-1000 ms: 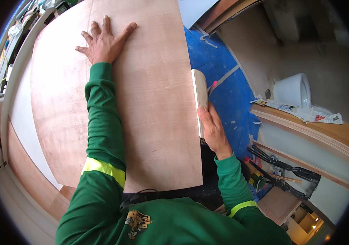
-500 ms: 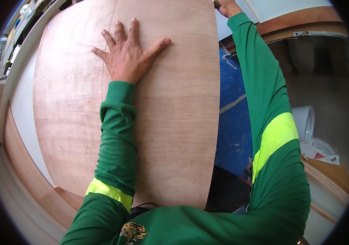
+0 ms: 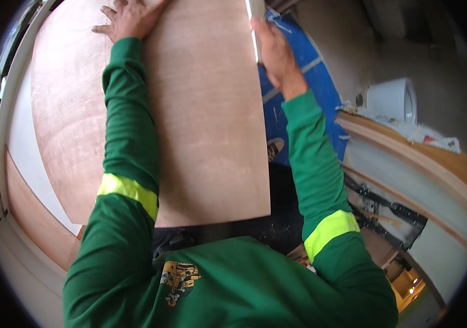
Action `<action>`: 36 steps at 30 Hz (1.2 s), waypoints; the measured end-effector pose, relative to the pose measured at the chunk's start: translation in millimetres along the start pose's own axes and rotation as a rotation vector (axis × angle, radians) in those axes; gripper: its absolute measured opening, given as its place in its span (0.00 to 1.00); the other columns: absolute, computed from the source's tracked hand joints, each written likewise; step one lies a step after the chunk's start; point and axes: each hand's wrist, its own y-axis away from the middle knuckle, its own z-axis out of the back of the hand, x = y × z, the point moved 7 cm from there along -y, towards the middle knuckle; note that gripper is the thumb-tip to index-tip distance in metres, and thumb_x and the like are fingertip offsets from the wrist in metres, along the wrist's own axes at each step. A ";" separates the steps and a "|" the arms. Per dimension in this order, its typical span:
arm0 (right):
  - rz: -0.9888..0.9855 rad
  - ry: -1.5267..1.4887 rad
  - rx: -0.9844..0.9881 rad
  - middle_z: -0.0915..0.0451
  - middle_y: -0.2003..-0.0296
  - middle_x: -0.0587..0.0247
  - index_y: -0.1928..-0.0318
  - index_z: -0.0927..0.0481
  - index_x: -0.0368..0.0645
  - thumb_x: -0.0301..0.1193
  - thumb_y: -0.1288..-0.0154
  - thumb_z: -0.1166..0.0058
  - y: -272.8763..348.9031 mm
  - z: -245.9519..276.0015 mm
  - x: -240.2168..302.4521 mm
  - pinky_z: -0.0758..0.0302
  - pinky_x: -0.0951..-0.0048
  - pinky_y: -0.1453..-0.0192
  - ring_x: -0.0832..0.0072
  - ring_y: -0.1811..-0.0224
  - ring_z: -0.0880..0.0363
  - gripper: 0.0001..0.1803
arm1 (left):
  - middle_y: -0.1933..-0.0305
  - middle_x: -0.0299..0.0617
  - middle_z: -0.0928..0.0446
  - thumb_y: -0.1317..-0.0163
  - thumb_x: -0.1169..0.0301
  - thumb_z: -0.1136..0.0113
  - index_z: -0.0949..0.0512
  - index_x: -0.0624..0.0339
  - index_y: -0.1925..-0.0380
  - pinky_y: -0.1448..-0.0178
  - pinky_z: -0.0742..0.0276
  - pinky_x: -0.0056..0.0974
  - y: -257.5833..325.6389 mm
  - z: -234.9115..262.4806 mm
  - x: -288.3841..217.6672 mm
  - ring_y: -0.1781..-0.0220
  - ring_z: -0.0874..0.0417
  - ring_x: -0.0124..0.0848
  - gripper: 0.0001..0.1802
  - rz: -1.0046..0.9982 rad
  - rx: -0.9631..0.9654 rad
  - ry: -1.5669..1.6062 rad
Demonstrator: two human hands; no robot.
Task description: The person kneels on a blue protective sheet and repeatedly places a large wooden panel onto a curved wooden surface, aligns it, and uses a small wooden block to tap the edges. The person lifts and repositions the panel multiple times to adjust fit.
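A large plywood sheet (image 3: 206,120) with a smooth pinkish-brown face lies in front of me. On its upper left part my left hand (image 3: 132,19) rests flat with the fingers spread, partly cut off by the top of the view. At the sheet's right edge, my right hand (image 3: 277,52) is closed, slightly blurred. Its fingers are at a narrow, pale, straight-edged piece (image 3: 253,33) that runs along that edge. Most of this piece is hidden, so its kind cannot be made out.
Blue floor covering (image 3: 312,71) lies right of the sheet, with a shoe (image 3: 275,147) near it. Farther right are a white toilet bowl (image 3: 392,101) and a wooden ledge (image 3: 408,139). Black metal hardware (image 3: 386,210) sits below the ledge. A white panel (image 3: 39,158) shows under the sheet's left side.
My right hand has come from the far end down along the sheet's right edge toward me. The whole view has shifted, and my left hand now appears higher and farther left.
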 end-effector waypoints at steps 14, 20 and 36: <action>-0.372 -0.067 -0.018 0.21 0.65 0.60 0.33 0.31 0.34 0.44 0.15 0.52 410.8 4.5 -43.1 0.23 0.71 0.61 0.76 0.68 0.23 0.26 | 0.13 0.60 0.46 0.42 0.16 0.47 0.38 0.45 0.17 0.22 0.64 0.89 -12.0 -0.5 14.2 0.11 0.53 0.66 0.63 -0.068 -0.059 0.176; -0.310 0.035 0.011 0.19 0.60 0.54 0.32 0.31 0.32 0.43 0.16 0.50 405.8 21.1 -48.4 0.22 0.66 0.56 0.69 0.64 0.21 0.28 | 0.12 0.58 0.46 0.46 0.12 0.50 0.39 0.42 0.16 0.22 0.66 0.90 -33.4 -18.1 27.5 0.11 0.55 0.69 0.65 -0.136 -0.131 0.132; 0.097 -0.271 0.041 0.15 0.41 0.52 0.32 0.22 0.31 0.50 0.18 0.45 -217.7 -8.4 51.9 0.18 0.63 0.37 0.67 0.44 0.14 0.33 | 0.11 0.58 0.50 0.50 0.09 0.52 0.39 0.44 0.16 0.19 0.72 0.87 -30.8 -21.4 16.8 0.10 0.59 0.67 0.70 -0.097 -0.146 0.011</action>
